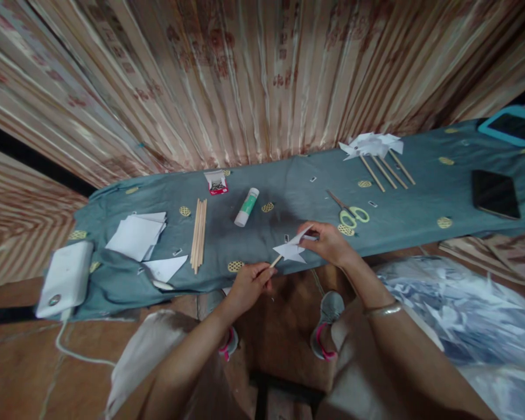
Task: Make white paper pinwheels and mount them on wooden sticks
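My left hand (250, 286) is closed around the lower part of a thin wooden stick (276, 261). At the stick's far end sits a white paper pinwheel (291, 249) with pointed blades. The fingers of my right hand (326, 242) pinch one blade of it from the right. Both hands are over the front edge of the cloth-covered table. Past them lies a green and white glue stick (247, 207). Scissors with light green handles (349, 213) rest beyond my right hand. Several finished-looking pinwheels on sticks (371, 146) lie together at the back right.
Several loose wooden sticks (198, 236) lie left of centre, near an open red box of pins (217, 184). Further left are white paper squares (136, 234), a folded paper piece (166, 269) and a white power bank (66, 277) with a cable. A dark phone (495, 193) lies right.
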Demonstrator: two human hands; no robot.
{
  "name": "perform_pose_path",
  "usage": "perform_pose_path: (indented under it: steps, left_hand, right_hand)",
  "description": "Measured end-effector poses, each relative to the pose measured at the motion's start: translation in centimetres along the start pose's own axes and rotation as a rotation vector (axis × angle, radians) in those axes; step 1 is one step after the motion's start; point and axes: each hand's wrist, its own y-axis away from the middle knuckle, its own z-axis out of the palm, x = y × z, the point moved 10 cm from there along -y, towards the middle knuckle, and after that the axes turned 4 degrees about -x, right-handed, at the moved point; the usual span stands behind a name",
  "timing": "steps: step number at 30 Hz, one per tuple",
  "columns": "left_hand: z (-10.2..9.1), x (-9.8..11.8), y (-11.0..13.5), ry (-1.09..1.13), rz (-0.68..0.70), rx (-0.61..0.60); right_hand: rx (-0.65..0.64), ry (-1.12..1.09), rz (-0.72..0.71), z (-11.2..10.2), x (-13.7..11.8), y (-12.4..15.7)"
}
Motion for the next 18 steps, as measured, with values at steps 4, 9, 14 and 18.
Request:
perform_pose_path:
  steps: [4, 9, 14, 18]
  left_hand:
    - [-1.7, 2.4, 0.6, -0.223, 0.111, 0.053]
    - [-3.7, 4.8, 0.7, -0.566, 0.226, 0.152]
    - [-5.0, 6.3, 0.1, -0.857, 0.354, 0.294]
    - [-5.4, 6.6, -0.5, -0.868, 0.422, 0.341]
  right_hand:
    - [0.0, 0.085, -0.055, 0.1, -0.9, -0.1]
    - [0.033, 0.138, -0.139, 0.3, -1.7, -0.7]
    - [0.039, 0.232, -0.123, 0.8, -1.9, -1.4]
    - [0.018, 0.282, -0.094, 0.9, -2.0, -1.7]
